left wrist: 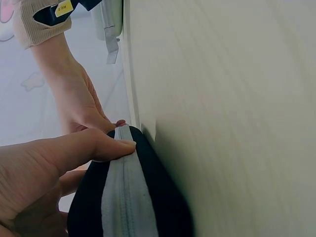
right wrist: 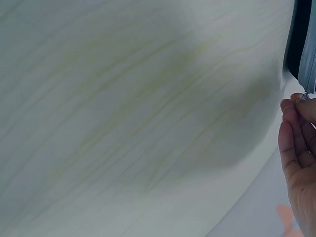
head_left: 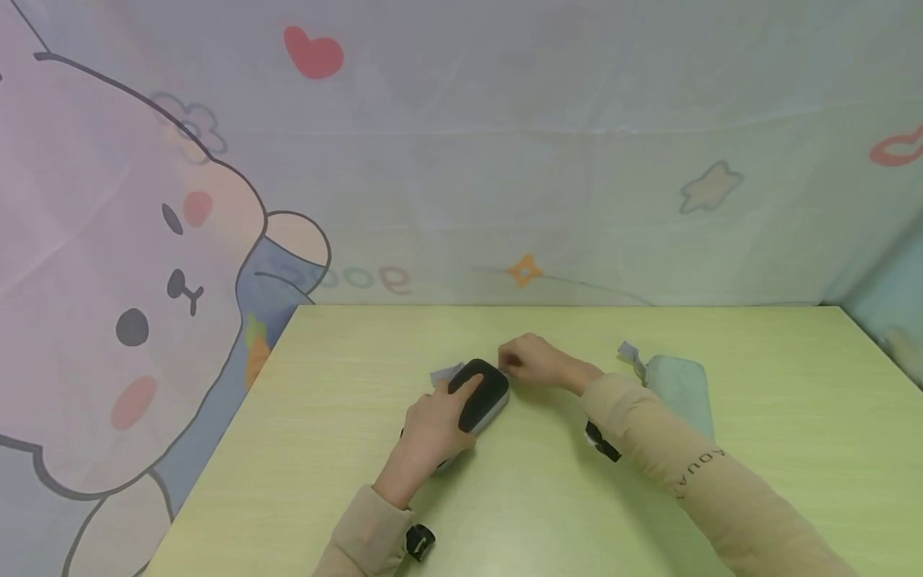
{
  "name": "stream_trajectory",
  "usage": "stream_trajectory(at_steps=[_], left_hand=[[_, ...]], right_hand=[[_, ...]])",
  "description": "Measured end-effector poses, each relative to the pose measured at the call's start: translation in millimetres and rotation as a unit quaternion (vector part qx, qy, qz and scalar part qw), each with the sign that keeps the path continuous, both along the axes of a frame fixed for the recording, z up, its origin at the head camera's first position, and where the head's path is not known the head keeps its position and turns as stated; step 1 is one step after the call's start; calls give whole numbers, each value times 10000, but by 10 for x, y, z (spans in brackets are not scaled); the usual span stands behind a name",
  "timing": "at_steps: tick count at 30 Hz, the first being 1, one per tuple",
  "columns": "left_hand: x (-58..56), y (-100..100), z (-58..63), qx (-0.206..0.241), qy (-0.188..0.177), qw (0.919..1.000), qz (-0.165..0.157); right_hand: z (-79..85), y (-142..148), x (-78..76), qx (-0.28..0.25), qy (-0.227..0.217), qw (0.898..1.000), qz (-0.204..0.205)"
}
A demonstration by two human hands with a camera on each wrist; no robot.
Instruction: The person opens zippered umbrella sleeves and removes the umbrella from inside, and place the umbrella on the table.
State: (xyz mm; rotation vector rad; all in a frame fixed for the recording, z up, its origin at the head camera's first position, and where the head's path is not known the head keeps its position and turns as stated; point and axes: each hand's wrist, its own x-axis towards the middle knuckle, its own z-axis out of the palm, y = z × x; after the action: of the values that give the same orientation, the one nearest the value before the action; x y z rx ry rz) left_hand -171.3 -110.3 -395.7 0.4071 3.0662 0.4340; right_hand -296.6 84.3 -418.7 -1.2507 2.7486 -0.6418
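Observation:
A black case with a grey zipper band lies on the table, slanting away to the right. My left hand grips it from above, with the index finger along its top and the thumb pressed on the zipper side. At the case's far end my right hand pinches a small metal zipper pull between thumb and fingers. Most of the pull is covered by the fingertips. Beyond the case's left edge a grey fabric tab sticks out.
A pale green pouch with a grey tab lies on the right, partly behind my right forearm. The light wooden table ends at a printed cloth backdrop behind it.

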Motion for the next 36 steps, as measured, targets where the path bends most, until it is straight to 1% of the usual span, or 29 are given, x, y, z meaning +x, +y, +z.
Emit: stream_trajectory(at_steps=[8,15,22,29,36], left_hand=[[-8,2,-8,-39,-110,9999,52],[-6,1,-8,-15,-80,10000,32],[-4,6,-1,9,-89,10000,44],[-3,7,2,-5,-38,10000,31],[-11,6,-1,29,-72,10000,29]], right_hand=[[9,30,34,49,-61,10000,-12],[9,49,70,-86,-164,9998,-50],[20,60,82,-173,-59,9998,-19],[13,64,90,-240,-102,9997,-42],[-18,73,87,-254,-103,9996,-30]])
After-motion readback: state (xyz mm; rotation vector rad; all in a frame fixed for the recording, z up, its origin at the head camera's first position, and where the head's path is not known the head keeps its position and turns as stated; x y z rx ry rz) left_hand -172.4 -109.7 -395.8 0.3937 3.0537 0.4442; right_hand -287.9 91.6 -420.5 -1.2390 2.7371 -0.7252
